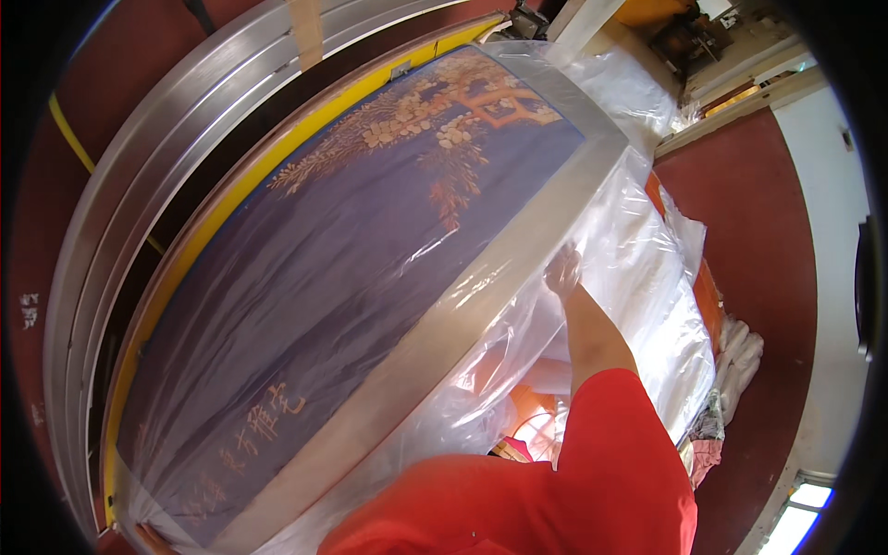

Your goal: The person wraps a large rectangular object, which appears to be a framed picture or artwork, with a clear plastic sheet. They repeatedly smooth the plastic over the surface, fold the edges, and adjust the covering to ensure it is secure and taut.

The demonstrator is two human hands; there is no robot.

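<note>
A clear plastic sheet (pixel 435 250) lies over a long framed panel with a dark purple field (pixel 324 268), gold-orange blossoms, branches and a few written characters. A flat beige-grey frame bar (pixel 444 310) runs along the panel's near right side. Beside that bar, my right hand (pixel 564 270) is closed on the sheet, its arm stretched forward in a red sleeve. What looks like part of my left hand (pixel 153 538) shows at the lower left, by the panel's near corner. Its fingers are mostly hidden.
A yellow strip (pixel 217 213) edges the panel's far left side. Beyond it stand several silver metal rails (pixel 120 185). Bunched white plastic (pixel 647 305) hangs on the right, over something orange. The floor is dark red (pixel 758 240), with a white wall (pixel 823 166) past it.
</note>
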